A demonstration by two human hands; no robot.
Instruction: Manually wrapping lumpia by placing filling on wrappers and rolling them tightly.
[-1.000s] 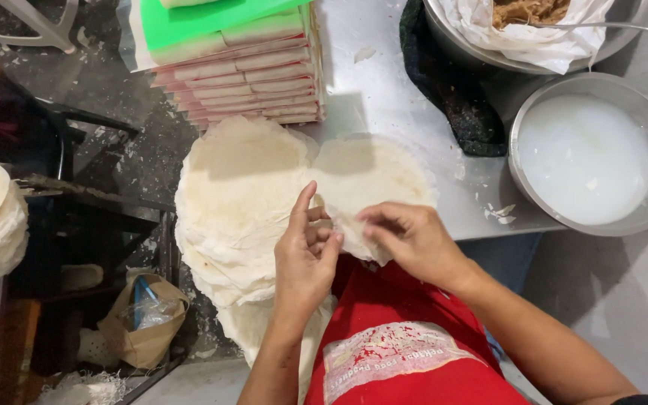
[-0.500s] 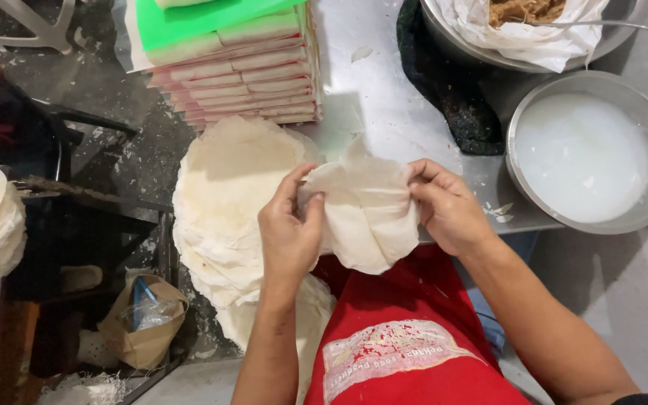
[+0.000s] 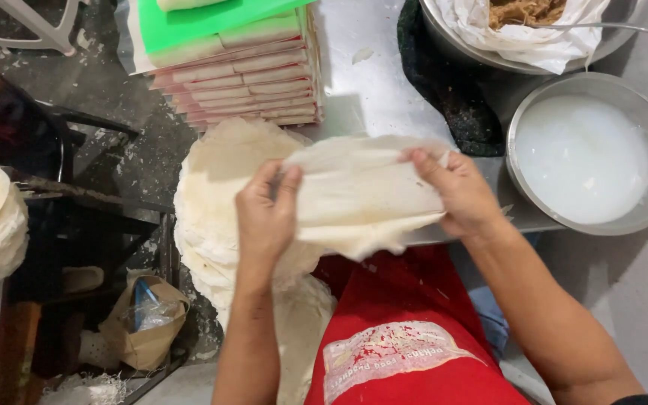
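Both hands, left hand [image 3: 266, 217] and right hand [image 3: 455, 193], are now pinching opposite edges of a thin wrapper sheet [image 3: 365, 196], stretching it wider above the wrapper stack [image 3: 219, 187], fully peeled free.

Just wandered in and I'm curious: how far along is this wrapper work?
In hand: both hands, left hand and right hand, hold one thin wrapper sheet spread above the table edge. Left: a thick pile of wrappers remains beneath. The filling bowl and the bowl of white liquid sit untouched. No finished rolls are visible.
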